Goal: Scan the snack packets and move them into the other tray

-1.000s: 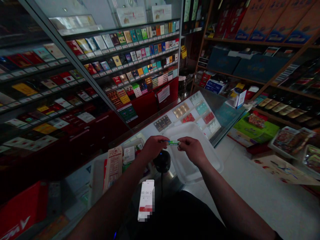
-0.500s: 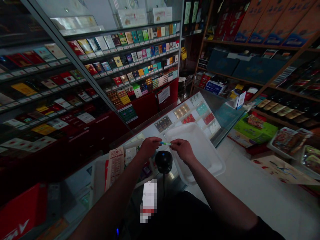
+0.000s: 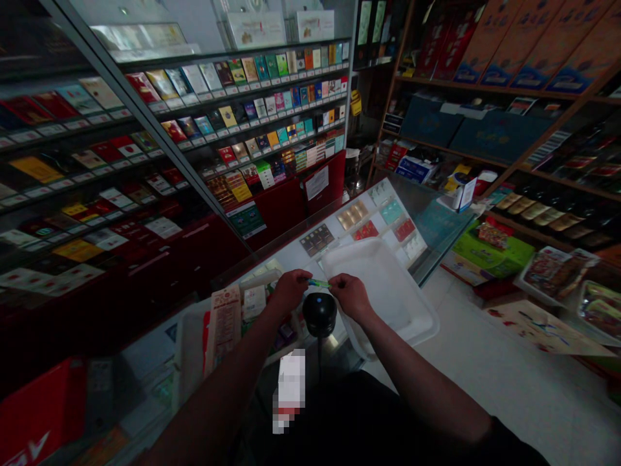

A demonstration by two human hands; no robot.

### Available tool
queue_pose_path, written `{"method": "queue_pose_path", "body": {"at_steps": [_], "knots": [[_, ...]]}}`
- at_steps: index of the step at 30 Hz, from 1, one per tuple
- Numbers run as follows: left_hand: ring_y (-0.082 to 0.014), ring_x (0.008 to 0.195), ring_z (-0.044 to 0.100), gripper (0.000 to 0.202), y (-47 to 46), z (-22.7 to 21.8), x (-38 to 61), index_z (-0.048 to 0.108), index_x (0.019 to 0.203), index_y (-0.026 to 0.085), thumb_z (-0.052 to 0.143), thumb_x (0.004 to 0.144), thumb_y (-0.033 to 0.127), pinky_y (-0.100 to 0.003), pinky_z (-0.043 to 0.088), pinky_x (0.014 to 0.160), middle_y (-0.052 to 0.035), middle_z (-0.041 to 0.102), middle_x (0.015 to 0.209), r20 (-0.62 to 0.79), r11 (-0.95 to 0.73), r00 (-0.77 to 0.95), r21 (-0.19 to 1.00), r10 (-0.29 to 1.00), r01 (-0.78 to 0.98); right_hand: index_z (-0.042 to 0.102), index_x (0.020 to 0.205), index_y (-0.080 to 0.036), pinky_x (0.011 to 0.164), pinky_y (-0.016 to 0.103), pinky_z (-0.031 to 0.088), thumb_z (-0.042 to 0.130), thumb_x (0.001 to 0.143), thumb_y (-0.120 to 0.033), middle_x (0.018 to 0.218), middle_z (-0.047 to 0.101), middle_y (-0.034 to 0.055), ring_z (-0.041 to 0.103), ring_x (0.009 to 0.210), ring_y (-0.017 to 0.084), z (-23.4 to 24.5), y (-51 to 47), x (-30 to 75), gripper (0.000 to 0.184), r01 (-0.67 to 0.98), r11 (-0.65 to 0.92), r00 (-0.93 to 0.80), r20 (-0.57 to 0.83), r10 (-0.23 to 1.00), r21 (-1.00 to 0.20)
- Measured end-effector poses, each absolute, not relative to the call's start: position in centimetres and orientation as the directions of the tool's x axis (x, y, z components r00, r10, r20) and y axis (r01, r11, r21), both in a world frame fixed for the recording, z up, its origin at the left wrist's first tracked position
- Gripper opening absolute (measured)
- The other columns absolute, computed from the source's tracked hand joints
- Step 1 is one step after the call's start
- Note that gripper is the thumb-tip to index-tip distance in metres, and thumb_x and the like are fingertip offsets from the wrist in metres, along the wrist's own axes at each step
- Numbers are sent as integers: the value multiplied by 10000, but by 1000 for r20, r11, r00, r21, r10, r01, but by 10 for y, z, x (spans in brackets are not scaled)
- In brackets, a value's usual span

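Packets (image 3: 255, 302) lie in the bin (image 3: 261, 280); the white tray (image 3: 388, 291) overhangs the near edge of the counter (image 3: 418, 206). Left hand (image 3: 290, 291) and right hand (image 3: 353, 296) pinch a small green-blue item (image 3: 319, 283) near the tray's left edge.

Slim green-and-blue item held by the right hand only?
No, the left hand and right hand pinch opposite ends of the item.

The person is wearing a black garment (image 3: 359, 421), its dark, plain-looking cloth forming a smooth, rounded shape at the bottom centre. A matching black sleeve (image 3: 514, 446) is covering the right arm down to around the elbow. Below its edge, the right forearm (image 3: 417, 372) is tapering bare towards an uncovered right hand (image 3: 351, 298). The left forearm (image 3: 230, 382) and left hand (image 3: 291, 291) are also showing bare.
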State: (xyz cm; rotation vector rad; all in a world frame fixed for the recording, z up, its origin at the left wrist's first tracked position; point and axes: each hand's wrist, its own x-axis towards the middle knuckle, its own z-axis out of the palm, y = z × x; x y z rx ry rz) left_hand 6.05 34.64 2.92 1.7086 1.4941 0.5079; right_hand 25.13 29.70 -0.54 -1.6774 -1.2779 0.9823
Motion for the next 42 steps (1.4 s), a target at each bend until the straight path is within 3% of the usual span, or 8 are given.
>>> {"method": "queue_pose_path", "body": {"at_steps": [8,13,17,24,34,40,42], "knots": [[-208,1010,683,256,345,21,57,749,1012,153,593,812,122,-301,499,914,-102,756,1088,-130,-66,247,754,960,653,754,822,-192,688,273,487,578,744,-242,814,749,33,667,740,174,-7,295,253,199,423,-143,176,-73,982,-895],[-186,876,699,300,341,20,57,731,1044,152,600,781,87,-282,514,798,-78,766,981,-207,49,189,788,960,614,757,849,-198,746,286,516,588,750,-259,835,760,27,686,764,176,-11,296,251,205,335,-172,189,-113,976,-927],[-183,863,698,313,340,19,57,725,1054,149,592,780,77,-285,515,787,-79,765,966,-210,71,169,802,963,594,759,858,-198,741,286,521,606,737,-260,827,759,23,689,761,178,-12,298,250,205,306,-176,189,-121,974,-936],[-210,1016,677,227,340,17,53,748,982,173,598,817,132,-332,496,929,-92,757,1058,-139,-14,190,771,972,637,768,849,-207,707,277,507,597,757,-271,838,761,26,685,771,179,-9,295,250,205,373,-152,177,-91,980,-915],[-174,848,702,257,338,6,57,720,1041,164,569,836,129,-294,529,789,-75,763,976,-229,124,127,826,965,550,752,828,-195,717,287,506,625,740,-299,802,750,21,672,729,174,-6,297,248,187,321,-191,199,-131,971,-928],[-207,1011,673,213,338,4,53,747,950,177,594,812,125,-333,492,944,-84,757,1038,-100,-47,196,775,976,630,761,835,-202,687,282,494,597,748,-274,805,751,24,676,741,181,-7,296,249,200,391,-177,183,-112,977,-903],[-208,994,676,215,338,4,53,745,961,173,608,801,129,-332,496,930,-87,758,1036,-117,-19,178,784,977,620,757,831,-203,686,278,493,605,738,-268,801,749,19,678,745,180,-8,296,248,190,381,-174,183,-111,977,-908]]}}
